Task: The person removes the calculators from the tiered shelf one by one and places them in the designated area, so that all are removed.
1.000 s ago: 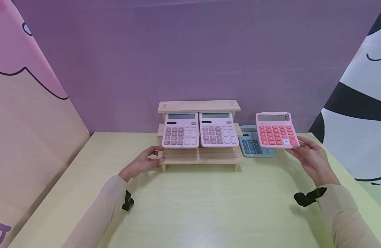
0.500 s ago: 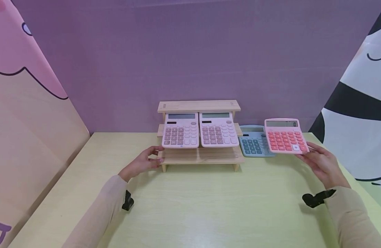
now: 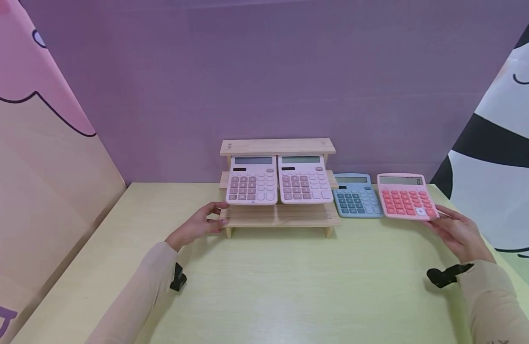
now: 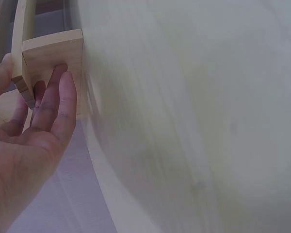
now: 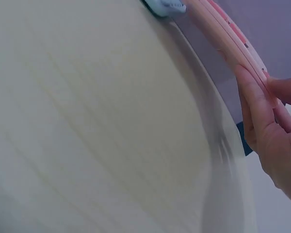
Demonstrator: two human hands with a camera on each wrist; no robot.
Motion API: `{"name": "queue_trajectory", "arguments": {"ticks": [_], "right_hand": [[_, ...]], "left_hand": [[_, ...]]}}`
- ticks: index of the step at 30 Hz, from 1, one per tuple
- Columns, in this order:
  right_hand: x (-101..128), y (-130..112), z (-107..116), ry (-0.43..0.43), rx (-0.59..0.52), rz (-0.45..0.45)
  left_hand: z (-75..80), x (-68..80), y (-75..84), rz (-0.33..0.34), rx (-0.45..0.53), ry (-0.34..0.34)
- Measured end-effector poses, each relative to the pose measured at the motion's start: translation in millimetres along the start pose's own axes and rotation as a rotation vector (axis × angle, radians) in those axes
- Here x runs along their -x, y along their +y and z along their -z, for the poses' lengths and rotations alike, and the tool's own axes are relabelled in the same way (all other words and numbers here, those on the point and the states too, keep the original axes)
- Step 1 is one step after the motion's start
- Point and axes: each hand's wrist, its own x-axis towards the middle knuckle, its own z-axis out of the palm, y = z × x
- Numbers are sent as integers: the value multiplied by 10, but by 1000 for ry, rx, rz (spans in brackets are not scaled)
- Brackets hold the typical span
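Observation:
My right hand pinches a pink calculator by its lower right corner. In the right wrist view the thumb lies on the key side of the calculator and the fingers lie underneath, with the table below. Just left of it a blue calculator leans back beside the wooden shelf. My left hand holds the left end of the shelf's lowest board; in the left wrist view its thumb is over the board and its fingers reach beneath, by the leg. Two pale pink calculators stand on the shelf, left and right.
The stepped wooden shelf's top board is against a purple backdrop. Cartoon-printed panels flank the pale wood-grain table, a pink one on the left and a black-and-white one on the right.
My right hand has carried the pink calculator rightward and lower, from overlapping the blue calculator to beside it, uncovering the blue one. The left hand has stayed at the shelf.

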Motion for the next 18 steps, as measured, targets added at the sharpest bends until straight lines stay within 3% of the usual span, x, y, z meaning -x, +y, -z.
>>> {"name": "queue_trajectory", "arguments": {"ticks": [4,11,18], "right_hand": [[-13,-17,62,59,48,-38],[-24,-36,133,26,2,-62],[-56,-46,162,77,4,-122]], "left_hand": [[-1,-12,1,2,0,0],[-1,-33,4,5,-3,4],[-6,-15,21,17,-6,10]]}}
